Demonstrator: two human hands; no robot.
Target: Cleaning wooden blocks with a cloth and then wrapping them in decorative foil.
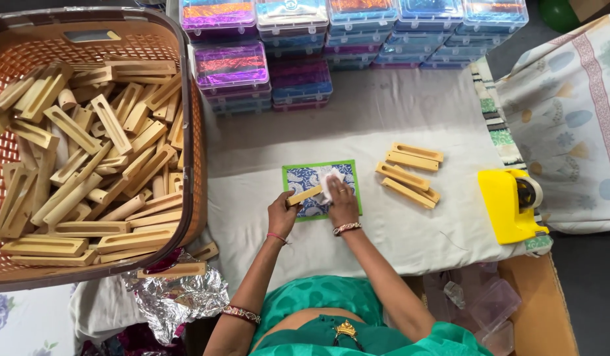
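Surface: low counter [397,237] draped in off-white cloth, grey cloth toward the back, viewed from above.

Centre: green-bordered square mat [355,188] with blue-and-white pattern, lying flat on the cloth.

Left hand [281,214]: grip clenched around one end of a slotted wooden block [305,195], held tilted above the mat.

Right hand [342,201]: grip clenched on a small white cloth [331,181], pressed against the far end of the same block.

Right of the mat, near but apart: loose stack of wooden blocks [409,173], about five, lying flat and roughly parallel.

Further right, at the counter's edge: yellow tape dispenser [509,204], roll visible at its back.

Left: large brown plastic basket [186,118] with latticed walls, heaped with many like wooden blocks in disorder; a further block [173,270] lying outside by its lower corner.

Below the basket: crumpled aluminium foil [180,296].

Back row: stacked clear plastic boxes [358,29] with purple, blue and orange contents, in several columns against the rear of the counter.

Right margin: pale floral-printed fabric [568,112] with a striped border.

Lower right: cardboard box [549,310] holding clear plastic containers [489,306].
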